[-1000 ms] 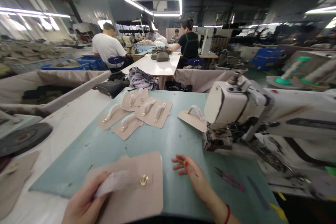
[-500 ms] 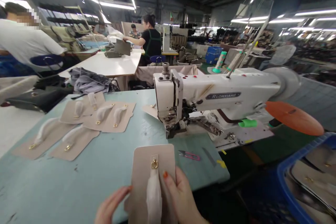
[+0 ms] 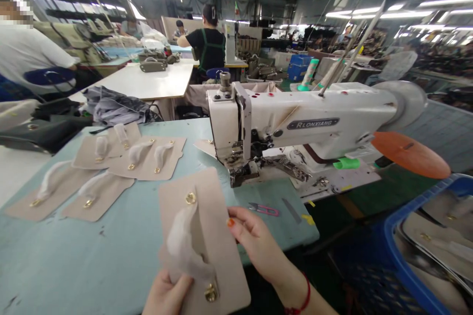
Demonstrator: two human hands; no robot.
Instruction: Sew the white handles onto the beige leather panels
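Observation:
I hold a beige leather flap piece (image 3: 210,236) with a white wrapped strap and two gold rings above the teal table (image 3: 74,251). My left hand (image 3: 166,295) grips its lower edge from below, thumb pressed on the strap end. My right hand (image 3: 254,241) pinches the piece's right edge, orange nail showing. A white sewing machine (image 3: 295,123) stands just behind and to the right, its needle area close to the piece's top corner.
Several finished beige pieces (image 3: 148,155) lie on the table to the left. Small pink snips (image 3: 264,209) rest near the machine. A blue crate (image 3: 424,236) with more pieces sits at the right. Other people work at tables behind; a black bag (image 3: 40,130) lies at the left.
The piece has been lifted and tilted, so both gold rings show. My left hand has slid under its lower end; my right hand has shifted to its right edge.

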